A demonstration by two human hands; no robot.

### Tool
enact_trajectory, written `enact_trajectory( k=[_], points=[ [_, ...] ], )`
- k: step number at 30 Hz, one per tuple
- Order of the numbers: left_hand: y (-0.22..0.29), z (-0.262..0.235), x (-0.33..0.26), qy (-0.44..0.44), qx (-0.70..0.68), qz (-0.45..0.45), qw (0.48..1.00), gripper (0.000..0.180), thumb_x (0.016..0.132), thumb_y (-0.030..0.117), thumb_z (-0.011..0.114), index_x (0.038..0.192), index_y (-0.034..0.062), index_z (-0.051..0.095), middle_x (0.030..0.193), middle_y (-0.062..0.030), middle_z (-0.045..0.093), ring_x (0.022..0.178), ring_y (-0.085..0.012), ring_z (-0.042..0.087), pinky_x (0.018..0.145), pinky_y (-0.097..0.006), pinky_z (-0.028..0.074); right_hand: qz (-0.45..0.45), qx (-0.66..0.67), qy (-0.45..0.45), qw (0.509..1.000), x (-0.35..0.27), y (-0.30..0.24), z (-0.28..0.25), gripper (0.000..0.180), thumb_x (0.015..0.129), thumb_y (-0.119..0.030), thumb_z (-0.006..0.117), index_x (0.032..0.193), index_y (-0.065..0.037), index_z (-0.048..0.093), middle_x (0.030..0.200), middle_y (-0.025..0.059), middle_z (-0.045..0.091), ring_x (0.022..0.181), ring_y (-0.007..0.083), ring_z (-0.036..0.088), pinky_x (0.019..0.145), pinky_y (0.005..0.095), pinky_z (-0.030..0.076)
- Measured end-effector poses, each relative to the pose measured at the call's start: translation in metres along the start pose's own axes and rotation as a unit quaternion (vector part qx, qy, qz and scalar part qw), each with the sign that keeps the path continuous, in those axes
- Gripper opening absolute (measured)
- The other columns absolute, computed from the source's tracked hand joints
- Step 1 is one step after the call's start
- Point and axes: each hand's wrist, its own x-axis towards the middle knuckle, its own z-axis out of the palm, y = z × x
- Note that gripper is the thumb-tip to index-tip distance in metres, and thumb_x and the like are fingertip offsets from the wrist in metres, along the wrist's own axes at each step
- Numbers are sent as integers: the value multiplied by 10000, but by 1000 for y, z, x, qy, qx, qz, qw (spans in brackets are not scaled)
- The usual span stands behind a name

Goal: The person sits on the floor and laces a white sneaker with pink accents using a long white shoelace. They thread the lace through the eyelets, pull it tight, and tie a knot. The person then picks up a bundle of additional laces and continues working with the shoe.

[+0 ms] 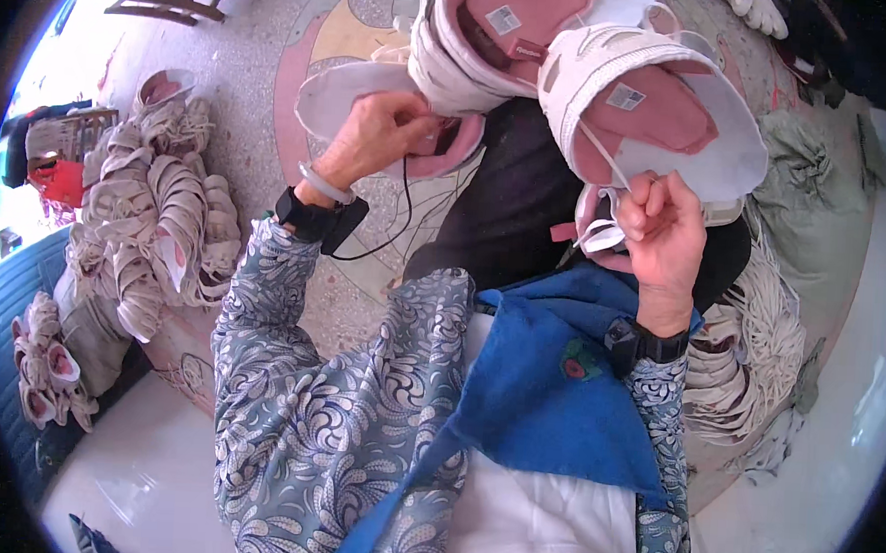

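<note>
White shoe uppers with pink lining lie over my dark-trousered knees. The nearest upper is at the right, its opening toward me, and another upper is beside it to the left. My right hand is closed in front of the right upper, pinching a white shoelace that runs out of it. My left hand is pinched closed at a further upper on the left; what its fingertips hold is hidden. Below my right fingers hangs a looped white strip with a pink tab.
Bundled uppers are heaped at the left, with a smaller bundle nearer. More stacked uppers with long laces lie at the right beside a greenish cloth sack. A wooden stool stands far left. A black cable hangs near my left wrist.
</note>
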Motion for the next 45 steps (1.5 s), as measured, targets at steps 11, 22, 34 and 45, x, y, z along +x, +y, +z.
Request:
enact_trajectory(
  k=[11,22,34,45],
  points=[
    [-53,26,-8,44,208,55,976,220,839,239,627,935,42,646,998,-154,634,906,-358,630,761,-449,508,-16,-18,-2,1000,6,10,-3,375,929,-232,548,623,-32,465,699,105,535,533,174,454,488,283,330],
    [-53,-2,-125,-431,241,203,845,152,772,200,610,754,50,621,604,-115,581,567,-285,600,532,-378,468,5,22,-5,1000,8,2,-10,363,921,-232,570,635,-26,485,712,111,543,532,177,446,486,284,331],
    [-78,-21,-37,177,-243,-261,917,475,824,186,611,1281,128,497,1139,-34,597,975,-186,610,789,-368,492,-44,-105,-9,993,-3,-3,-7,355,925,-173,549,601,-40,491,587,56,508,479,128,450,467,269,394],
    [-46,-57,-71,22,52,-131,990,285,758,137,644,1014,46,558,825,-39,615,727,-151,560,642,-318,441,-38,-214,-62,974,-24,-1,-17,377,918,-201,577,582,-34,532,522,9,499,456,65,461,442,240,388]
  ],
)
